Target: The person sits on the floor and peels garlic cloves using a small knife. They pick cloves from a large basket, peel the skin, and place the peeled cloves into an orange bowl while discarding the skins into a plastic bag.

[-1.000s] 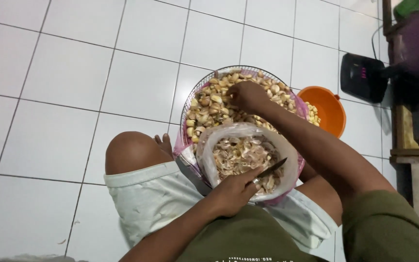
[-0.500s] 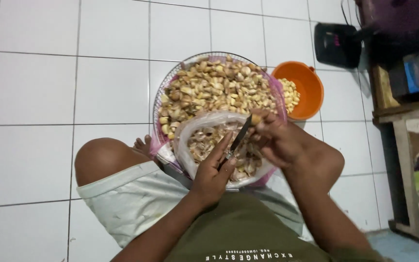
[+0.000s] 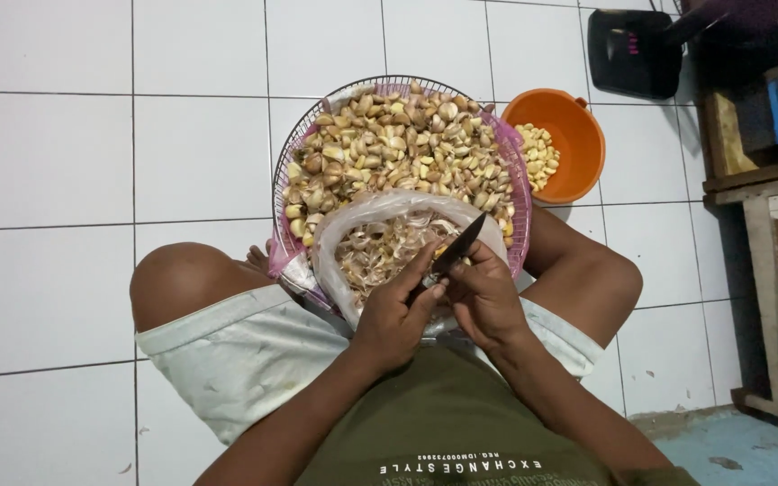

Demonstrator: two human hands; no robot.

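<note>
While over the plastic bag (image 3: 353,236) of peels, left hand (image 3: 395,315) closed around a knife (image 3: 455,248), right hand (image 3: 486,297) pinching something hidden.

L hand (image 3: 395,317) gripped a dark knife (image 3: 455,250), blade angled up-right; R hand (image 3: 488,301) pressed against it, fingers closed on smth too small to ID. Both sat over a clear bag of peels (image 3: 380,247), resting against wire basket (image 3: 303,144) w/ unpeeled garlic cloves (image 3: 389,148). Orange bowl (image 3: 578,135) w/ peeled cloves just right of it.

Left hand (image 3: 395,315) and right hand (image 3: 486,300) meet with fingers (image 3: 425,270) curled, forearms angled inward.
</note>
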